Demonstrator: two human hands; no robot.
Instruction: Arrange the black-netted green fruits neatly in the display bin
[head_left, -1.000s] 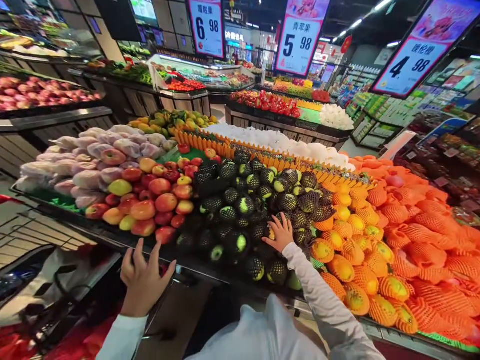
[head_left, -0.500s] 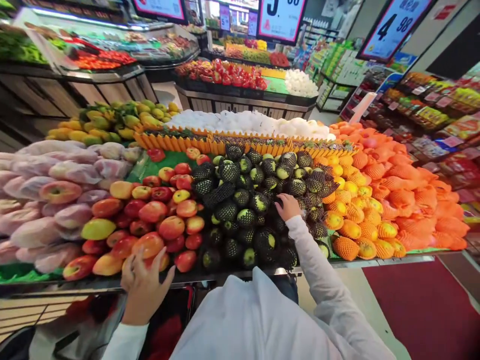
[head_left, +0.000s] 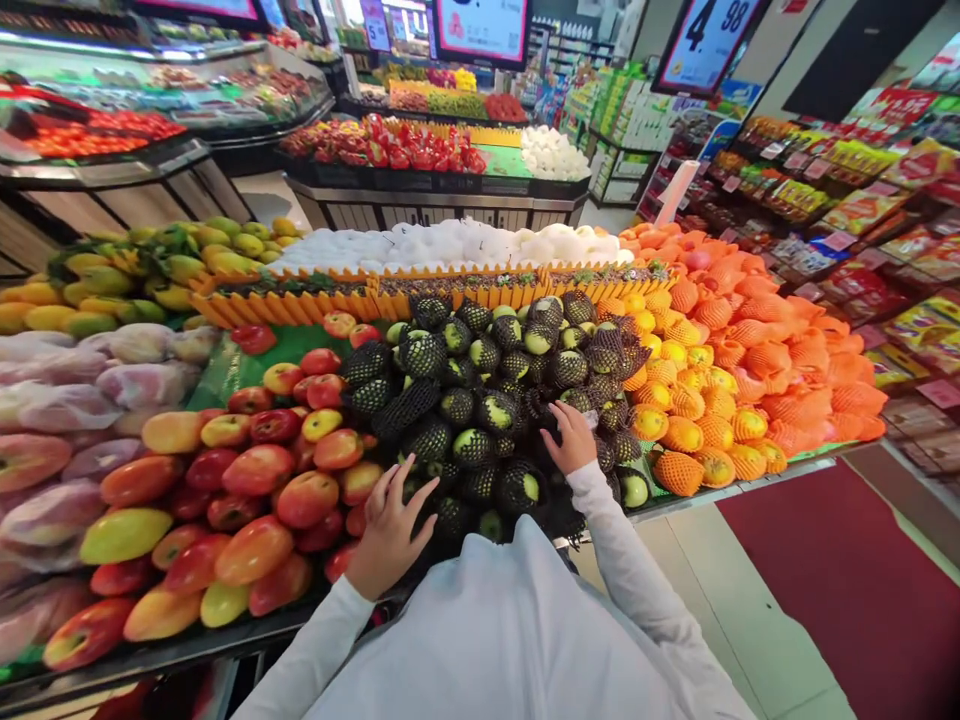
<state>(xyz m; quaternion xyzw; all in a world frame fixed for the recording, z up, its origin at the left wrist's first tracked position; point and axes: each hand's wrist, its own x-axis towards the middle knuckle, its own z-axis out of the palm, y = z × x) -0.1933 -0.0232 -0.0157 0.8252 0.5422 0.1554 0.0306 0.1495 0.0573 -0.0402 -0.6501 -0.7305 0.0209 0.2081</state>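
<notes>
My left hand (head_left: 391, 525) hovers at the near edge of the display, over the border between the red-yellow apples (head_left: 255, 550) and the green fruits in black foam nets (head_left: 474, 447). Its fingers are spread and nothing is in them. Within the black-netted pile, my right hand (head_left: 568, 437) reaches down on the right side, fingers apart and close to the nets. Whether its fingertips touch a fruit I cannot tell. A small pale scrap (head_left: 590, 419) shows beside that hand.
Netted yellow fruits (head_left: 684, 435) and orange-netted fruits (head_left: 802, 365) lie to the right. Wrapped pinkish fruits (head_left: 45, 465) lie left, mangoes (head_left: 120, 270) behind them. A low orange fence (head_left: 450, 290) runs behind the black nets, with white-wrapped fruits (head_left: 450, 245) beyond.
My left hand has moved right, from over the apples to the edge of the black-netted fruits. My right hand stays over the same pile, fingers more spread. The view has shifted.
</notes>
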